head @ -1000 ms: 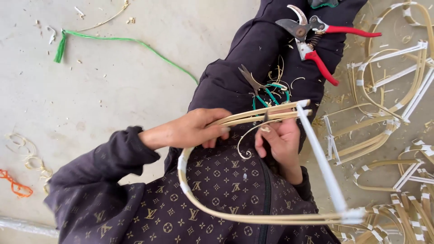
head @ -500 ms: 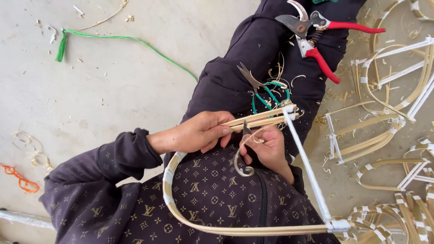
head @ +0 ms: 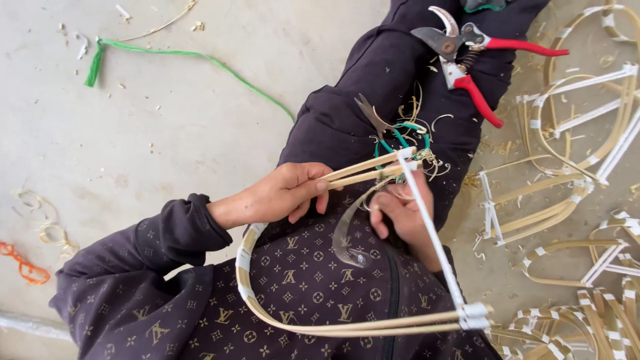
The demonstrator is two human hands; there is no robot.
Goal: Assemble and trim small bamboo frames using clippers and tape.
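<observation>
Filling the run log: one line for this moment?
left hand: grips bamboo frame | right hand: holds curved strip | pruning shears: on lap

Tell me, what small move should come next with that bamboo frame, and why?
Probably draw the clear tape snug round the corner. The left hand pinches the bamboo strips together there, and the right hand holds a loose curl of tape just below, not yet wrapped tight.

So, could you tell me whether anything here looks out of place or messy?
Red-handled pruning shears lie open on the person's dark-clad leg rather than the floor, blades exposed. Shavings litter the lap, and a green cord trails loose on the floor.
</observation>
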